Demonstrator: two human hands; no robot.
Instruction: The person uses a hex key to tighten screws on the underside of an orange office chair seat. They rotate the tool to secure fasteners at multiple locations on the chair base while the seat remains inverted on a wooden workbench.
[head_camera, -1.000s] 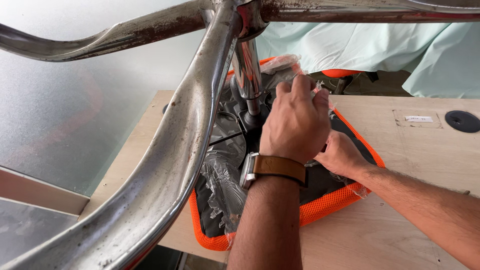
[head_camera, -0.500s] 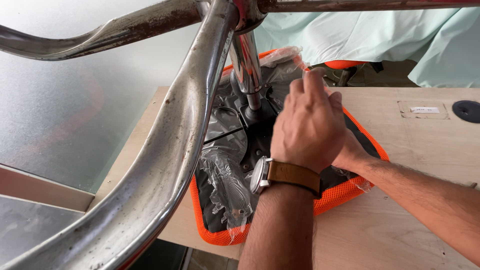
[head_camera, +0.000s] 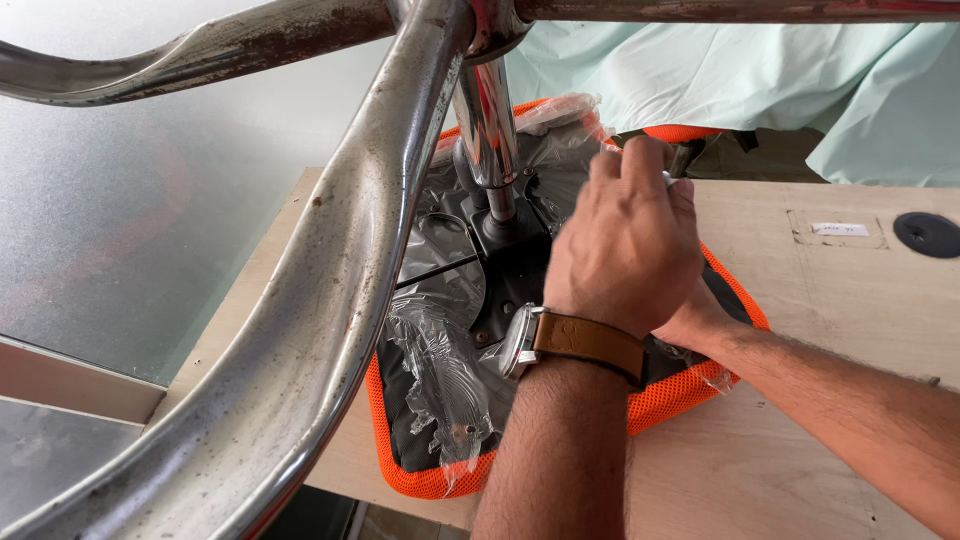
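An upturned office chair seat (head_camera: 560, 440), orange mesh round a black underside, lies on the wooden worktop (head_camera: 830, 300) with its chrome column (head_camera: 487, 120) rising from the middle. Just right of the column, the left hand (head_camera: 625, 250), with a brown-strapped watch (head_camera: 575, 340), hovers curled over the seat's underside. The right hand (head_camera: 690, 315) is mostly hidden beneath it; I cannot tell either grip. Crumpled clear plastic wrap (head_camera: 440, 370) lies left of the column

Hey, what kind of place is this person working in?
Probably an office or a small repair workspace. An upturned chair seat with orange mesh edging lies on a wooden desk that has a round cable hole, its chrome legs stick up, and both hands work at its underside.
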